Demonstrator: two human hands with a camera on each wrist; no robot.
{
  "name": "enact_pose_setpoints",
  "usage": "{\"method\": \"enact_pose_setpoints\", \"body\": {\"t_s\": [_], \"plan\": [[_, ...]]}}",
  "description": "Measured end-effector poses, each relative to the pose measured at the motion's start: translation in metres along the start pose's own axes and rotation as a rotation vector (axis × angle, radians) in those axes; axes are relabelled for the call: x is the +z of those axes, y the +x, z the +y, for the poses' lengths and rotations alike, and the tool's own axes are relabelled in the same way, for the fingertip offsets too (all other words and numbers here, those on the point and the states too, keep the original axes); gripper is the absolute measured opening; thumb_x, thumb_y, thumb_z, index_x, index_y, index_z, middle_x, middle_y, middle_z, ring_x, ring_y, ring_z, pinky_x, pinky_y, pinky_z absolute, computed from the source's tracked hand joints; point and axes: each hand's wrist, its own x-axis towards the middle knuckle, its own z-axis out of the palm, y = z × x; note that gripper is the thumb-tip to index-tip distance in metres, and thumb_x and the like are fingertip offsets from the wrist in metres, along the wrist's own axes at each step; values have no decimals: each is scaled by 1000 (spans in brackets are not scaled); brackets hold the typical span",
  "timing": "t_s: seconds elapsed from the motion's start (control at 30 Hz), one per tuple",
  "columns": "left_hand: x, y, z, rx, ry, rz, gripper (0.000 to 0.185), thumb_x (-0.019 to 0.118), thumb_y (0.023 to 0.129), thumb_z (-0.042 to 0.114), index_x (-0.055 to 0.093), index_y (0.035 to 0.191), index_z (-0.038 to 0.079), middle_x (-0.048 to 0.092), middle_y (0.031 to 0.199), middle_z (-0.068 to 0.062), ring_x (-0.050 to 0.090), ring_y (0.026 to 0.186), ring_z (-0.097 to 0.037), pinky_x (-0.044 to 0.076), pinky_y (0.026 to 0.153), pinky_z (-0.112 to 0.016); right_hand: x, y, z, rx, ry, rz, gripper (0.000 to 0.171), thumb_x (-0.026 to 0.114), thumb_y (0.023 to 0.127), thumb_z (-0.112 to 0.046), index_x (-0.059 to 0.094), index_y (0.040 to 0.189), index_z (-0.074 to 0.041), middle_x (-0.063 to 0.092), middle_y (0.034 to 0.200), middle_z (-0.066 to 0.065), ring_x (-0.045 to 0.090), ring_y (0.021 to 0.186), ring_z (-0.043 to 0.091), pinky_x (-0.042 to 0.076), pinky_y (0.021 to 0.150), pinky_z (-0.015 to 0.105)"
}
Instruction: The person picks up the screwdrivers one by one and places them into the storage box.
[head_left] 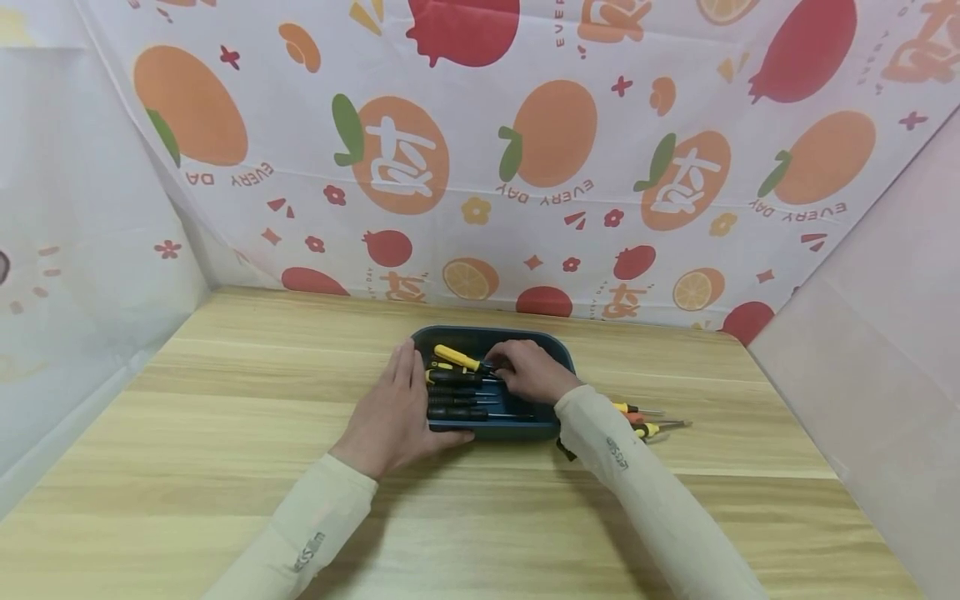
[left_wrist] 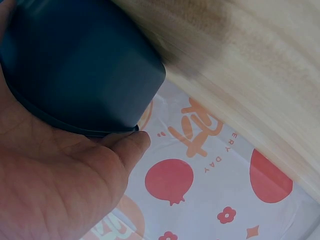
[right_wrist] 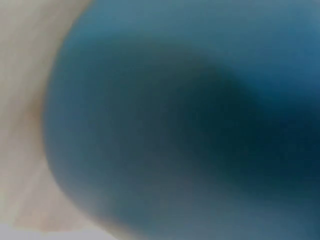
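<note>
Yellow-handled screwdriver [head_left: 456, 358] | is in blue tray [head_left: 510, 432] | between left hand [head_left: 388, 417], gripping tray, and right hand [head_left: 534, 372], pinching shaft end

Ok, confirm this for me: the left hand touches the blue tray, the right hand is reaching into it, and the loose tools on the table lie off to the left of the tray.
Not quite: the head view shows the loose tools on the table to the right of the blue tray. The left hand and right hand are as you said.

A fruit-printed cloth [head_left: 480, 167] hangs behind the wood-grain table [head_left: 187, 458].
</note>
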Motion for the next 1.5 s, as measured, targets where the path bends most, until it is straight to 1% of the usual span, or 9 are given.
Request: {"method": "enact_pose_setpoints", "body": {"t_s": [0.13,0.37,0.63,0.83,1.07,1.13,1.23,1.37,1.5], "plan": [[0,0,0,-9,-11,-17,130,66,73,83,32,148,-18,27,158,-34,32,145,-45,42,111,-48,-11,-6,6,12,14,82,25,64,99,-5,69,123,-4,70,114,7,63,97,18,56,95,37],[-1,2,0,-16,-9,-35,130,66,73,83,32,149,-17,26,159,-33,30,146,-45,39,112,-49,-35,-25,22,87,53,192,27,65,99,-10,68,126,-8,68,120,6,62,104,23,55,98,42],[0,1,1,-15,2,-37,128,66,73,83,34,148,-16,26,159,-32,29,147,-45,38,113,-48,-55,-52,51,147,73,238,19,64,99,-8,71,117,-6,70,111,7,61,98,25,58,83,40],[0,-1,2,-17,-3,-31,129,66,73,82,33,149,-17,26,159,-32,29,147,-45,40,112,-48,-62,-71,78,169,36,137,17,66,97,-5,72,111,2,71,105,12,62,92,26,57,81,41],[-1,-3,4,-13,-11,-28,129,66,74,82,32,149,-18,26,159,-33,28,147,-46,41,111,-49,-69,-88,103,184,11,-16,19,71,91,-3,74,108,4,73,101,13,67,90,25,59,82,43],[-1,-3,4,-13,-10,-31,129,66,74,82,32,149,-18,26,159,-33,28,147,-46,41,111,-49,-71,-92,105,202,20,-68,19,70,92,-4,75,109,3,74,101,12,67,90,24,60,83,42],[-1,-3,3,-14,-13,-33,129,66,74,82,31,149,-17,25,159,-33,28,147,-46,40,112,-49,-71,-97,105,278,39,-139,16,69,94,-7,76,107,-1,74,99,9,66,86,20,60,80,39],[0,-3,3,-14,-15,-33,129,66,74,82,31,149,-18,25,159,-33,28,147,-46,39,112,-49,-69,-100,105,336,39,-196,12,70,93,-4,78,102,-4,73,94,4,64,81,17,59,76,35],[0,-2,3,-16,-20,-34,129,67,74,81,31,149,-18,25,159,-33,28,147,-46,40,112,-50,-68,-103,107,337,48,-225,12,72,91,0,78,101,-2,74,92,4,65,81,16,60,76,34]]}}
